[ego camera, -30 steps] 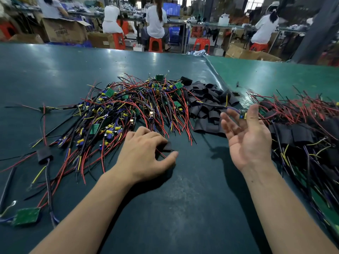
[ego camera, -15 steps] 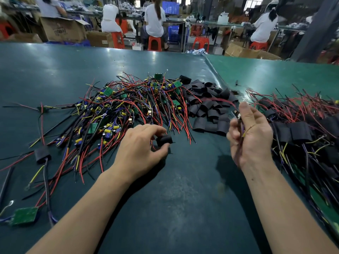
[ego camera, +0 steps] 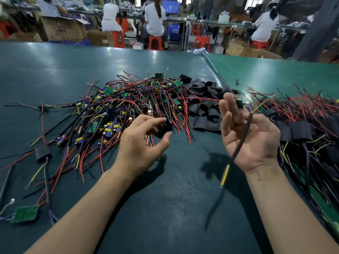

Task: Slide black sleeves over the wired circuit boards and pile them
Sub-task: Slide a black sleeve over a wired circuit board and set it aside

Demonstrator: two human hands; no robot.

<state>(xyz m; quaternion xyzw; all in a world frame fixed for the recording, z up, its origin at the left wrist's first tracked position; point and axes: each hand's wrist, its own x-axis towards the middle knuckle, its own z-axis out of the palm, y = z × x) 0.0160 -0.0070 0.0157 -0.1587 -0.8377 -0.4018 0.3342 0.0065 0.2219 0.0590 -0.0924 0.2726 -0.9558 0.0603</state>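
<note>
We see the left hand (ego camera: 145, 145) raised a little over the green table (ego camera: 55, 70), with the thumb and the curled fingers pinching one short black sleeve (ego camera: 164, 129) so that its open end looks to the right. The right hand (ego camera: 251, 136) is palm up, its fingers spread and only loosely bent. A wire bundle (ego camera: 238, 143) lies across this palm and hangs down past the wrist (it is blurred, so we cannot tell if any finger really grips it), and a small green circuit board (ego camera: 239, 103) shows just behind the fingertips.

Behind the left hand lies the pile of wired boards (ego camera: 117, 107) with no sleeve, red, black and yellow wires all tangled. Just to its right is the heap of loose sleeves (ego camera: 203, 105). The sleeved boards (ego camera: 300, 131) are piled at the right side of the table, near the right hand. One sleeved board (ego camera: 42, 153) and one bare board (ego camera: 25, 213) lie apart at the left.
</note>
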